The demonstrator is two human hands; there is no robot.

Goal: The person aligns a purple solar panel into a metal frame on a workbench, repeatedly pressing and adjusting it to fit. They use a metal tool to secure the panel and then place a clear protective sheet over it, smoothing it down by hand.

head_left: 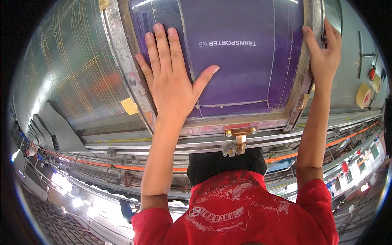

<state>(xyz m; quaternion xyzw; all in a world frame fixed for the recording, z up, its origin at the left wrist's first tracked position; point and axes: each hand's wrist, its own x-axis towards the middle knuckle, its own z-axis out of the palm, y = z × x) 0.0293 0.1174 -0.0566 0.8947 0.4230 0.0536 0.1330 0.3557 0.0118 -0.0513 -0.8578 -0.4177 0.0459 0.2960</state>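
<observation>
- A grey-green bench (83,87) stretches away on both sides.
- On it, a purple panel (237,75) sits inside a worn frame (200,129).
- The left hand (171,87) lies on the panel, fingers (163,49) spread; the right hand (328,59) grips the frame's right side, fingers curled round it.
- Light left pressure and a firm right hold likely steady it best.

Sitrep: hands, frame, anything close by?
Left hand spread over purple panel, hiding part. Right hand gripping right side of frame. Coppery bracket at frame's near edge.
</observation>
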